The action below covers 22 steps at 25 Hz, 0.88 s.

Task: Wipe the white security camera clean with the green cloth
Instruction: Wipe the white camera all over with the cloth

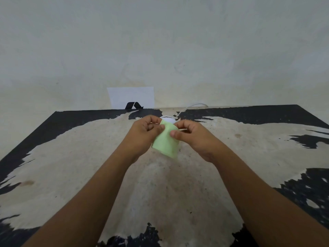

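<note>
A pale green cloth [166, 142] hangs between both hands above the middle of the table. My left hand [144, 135] pinches its upper left edge with closed fingers. My right hand [192, 137] pinches the upper right edge, thumb on the cloth. Just behind the cloth's top, only the rounded top of the white security camera [169, 119] shows; the rest is hidden by cloth and hands. Whether the cloth touches the camera is unclear. A white cable [191, 106] runs from the camera back over the table's far edge.
The worn table [89, 166] has a beige middle and black patches toward its edges. A white sheet with a black mark [132, 98] leans against the wall behind the far edge. The plain wall stands close behind.
</note>
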{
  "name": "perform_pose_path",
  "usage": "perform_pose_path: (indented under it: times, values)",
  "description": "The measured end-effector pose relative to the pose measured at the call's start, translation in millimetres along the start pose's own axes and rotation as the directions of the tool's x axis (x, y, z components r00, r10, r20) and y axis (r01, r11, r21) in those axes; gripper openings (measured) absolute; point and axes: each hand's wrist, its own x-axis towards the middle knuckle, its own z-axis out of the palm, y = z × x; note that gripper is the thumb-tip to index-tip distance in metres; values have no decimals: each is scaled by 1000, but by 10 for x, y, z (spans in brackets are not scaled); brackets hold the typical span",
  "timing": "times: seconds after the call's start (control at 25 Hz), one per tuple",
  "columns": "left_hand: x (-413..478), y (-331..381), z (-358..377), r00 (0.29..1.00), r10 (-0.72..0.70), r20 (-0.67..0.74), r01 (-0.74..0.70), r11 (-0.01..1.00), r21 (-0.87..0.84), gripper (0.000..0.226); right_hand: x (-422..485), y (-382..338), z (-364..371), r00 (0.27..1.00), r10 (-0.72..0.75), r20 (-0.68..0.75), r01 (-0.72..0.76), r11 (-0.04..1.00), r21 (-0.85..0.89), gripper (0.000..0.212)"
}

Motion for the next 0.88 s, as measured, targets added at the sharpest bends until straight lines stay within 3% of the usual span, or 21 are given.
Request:
perform_pose_path:
  times: [0.04, 0.12, 0.24, 0.36, 0.44, 0.52, 0.64, 0.76, 0.8, 0.88]
  values:
    - [40, 5, -8, 1000, 11, -11, -11, 1000, 22, 10, 22, -23, -10, 1000, -8, -3, 8, 1000, -22, 8]
    - [119, -63, -37, 997, 8, -76, -5, 999, 38, 14, 64, -92, -52, 998, -32, -61, 27, 997, -69, 10]
    - [176, -318, -85, 979, -14, -202, 41, 990, 132, 22, 136, -211, -150, 940, -107, -323, 81, 992, -91, 13]
    - [177, -592, -35, 993, -86, -79, 105, 952, 287, 65, 271, -292, -156, 830, -247, -501, 113, 952, -283, 15]
    - [211, -717, 53, 996, -86, -14, 84, 907, 414, 90, 372, -303, -36, 851, -297, -433, 85, 892, -444, 14]
    - [271, -811, 141, 997, -77, -28, 81, 853, 515, 102, 435, -225, 121, 906, -308, -291, 105, 830, -548, 13]
    - [354, -856, 223, 986, -124, -113, 167, 783, 600, 93, 470, -101, 341, 931, -362, -45, 255, 733, -631, 9]
    - [408, -893, 233, 986, -130, -106, 167, 674, 720, 77, 588, -16, 417, 914, -388, 115, 322, 526, -787, 31]
    - [411, -884, 239, 984, -139, -109, 172, 631, 756, 76, 631, 16, 407, 924, -366, 115, 303, 511, -804, 37]
    - [404, -844, 254, 981, -143, -132, 192, 597, 779, 82, 649, 59, 366, 947, -320, 25, 230, 622, -749, 46]
